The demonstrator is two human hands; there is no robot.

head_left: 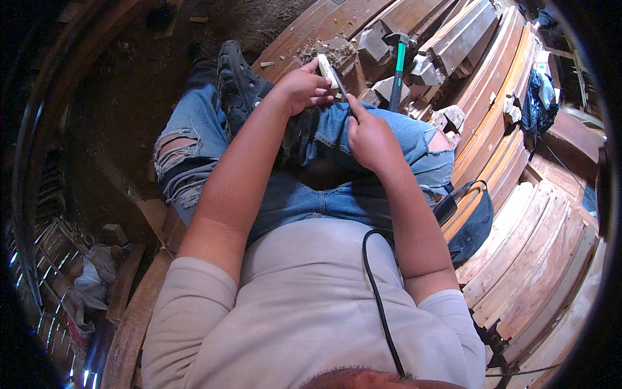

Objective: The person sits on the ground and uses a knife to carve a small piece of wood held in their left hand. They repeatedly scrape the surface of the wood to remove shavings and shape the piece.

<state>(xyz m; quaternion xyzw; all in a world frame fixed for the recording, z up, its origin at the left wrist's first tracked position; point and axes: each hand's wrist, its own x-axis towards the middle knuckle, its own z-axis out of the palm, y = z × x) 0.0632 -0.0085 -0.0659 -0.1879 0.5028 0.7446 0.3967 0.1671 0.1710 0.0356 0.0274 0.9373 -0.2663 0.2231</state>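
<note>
My left hand (303, 89) is closed round a small pale block (324, 67), which looks like wood, above my bent leg. In my right hand (372, 135) is a narrow metal tool (338, 83), its shaft lying along the block's right side. The index finger is stretched along the tool; its handle is hidden in my grip, so I cannot tell whether it is a chisel or a file. Just right of both hands, a hammer (398, 68) with a green and black handle leans head-up by my knee.
Wood shavings (329, 49) lie on the brown boards beyond my hands. Stacked timber (486, 107) with several cut ends fills the right side. A dark blue bag or cap (474, 223) lies near my right elbow. A black cable (372, 279) runs down my shirt.
</note>
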